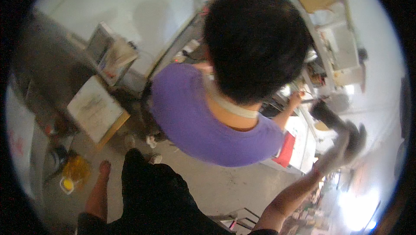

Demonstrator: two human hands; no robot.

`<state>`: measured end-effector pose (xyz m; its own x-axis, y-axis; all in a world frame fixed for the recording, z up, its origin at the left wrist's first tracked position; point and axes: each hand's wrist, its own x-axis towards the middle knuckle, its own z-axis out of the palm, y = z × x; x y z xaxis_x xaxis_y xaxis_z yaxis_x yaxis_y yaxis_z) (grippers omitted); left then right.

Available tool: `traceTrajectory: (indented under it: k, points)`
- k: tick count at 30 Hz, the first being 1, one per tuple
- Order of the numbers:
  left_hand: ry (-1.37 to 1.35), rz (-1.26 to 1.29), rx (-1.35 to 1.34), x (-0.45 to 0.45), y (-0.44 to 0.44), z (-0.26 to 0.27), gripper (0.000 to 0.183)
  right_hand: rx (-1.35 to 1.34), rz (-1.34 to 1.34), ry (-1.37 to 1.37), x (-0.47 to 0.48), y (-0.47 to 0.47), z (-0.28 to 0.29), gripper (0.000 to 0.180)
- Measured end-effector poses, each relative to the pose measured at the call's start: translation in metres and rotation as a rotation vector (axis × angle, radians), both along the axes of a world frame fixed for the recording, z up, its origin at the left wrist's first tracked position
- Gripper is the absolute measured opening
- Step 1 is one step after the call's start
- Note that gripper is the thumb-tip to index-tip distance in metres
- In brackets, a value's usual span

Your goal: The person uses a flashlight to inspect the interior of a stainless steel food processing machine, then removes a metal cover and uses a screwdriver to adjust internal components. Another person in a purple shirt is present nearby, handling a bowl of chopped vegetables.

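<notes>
My right arm reaches out to the right, and my right hand point(341, 147) is in a light grey glove with dark patches. It is blurred. A dark shape point(323, 113) extends from it towards the workbench; I cannot tell whether this is part of the glove or something held. My left hand point(104, 170) hangs low at my left side, bare and small in view, its fingers not clear. Directly before me is a person in a purple shirt point(208, 127), seen from behind. That person's right hand point(295, 100) is over the bench, at a thin dark tool.
A box or stool with a scuffed white top point(97, 108) stands at the left. Behind it is a bin-like container point(115, 59) with loose things. Yellow material point(76, 170) lies low at the left. A red cloth-like item point(286, 148) hangs by a white surface point(302, 137). Bright light glares at lower right.
</notes>
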<state>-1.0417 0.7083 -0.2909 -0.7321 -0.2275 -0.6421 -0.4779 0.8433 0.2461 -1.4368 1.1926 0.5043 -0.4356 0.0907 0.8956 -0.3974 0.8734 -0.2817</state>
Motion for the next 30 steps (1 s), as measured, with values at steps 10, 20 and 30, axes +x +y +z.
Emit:
traceTrajectory:
  k: [10,20,30]
  points:
    - [-0.017,1.001,0.419,0.001,-0.038,0.057,0.038,0.212,0.458,0.273,0.098,-0.172,-0.032,0.014]
    - [-0.075,1.205,0.761,0.071,-0.047,-0.068,0.031,0.632,0.354,-0.461,0.049,-0.409,-0.162,0.023]
    - [-0.521,1.753,0.774,0.143,-0.067,-0.041,0.033,0.809,0.13,-0.49,-0.02,-0.433,-0.232,0.036]
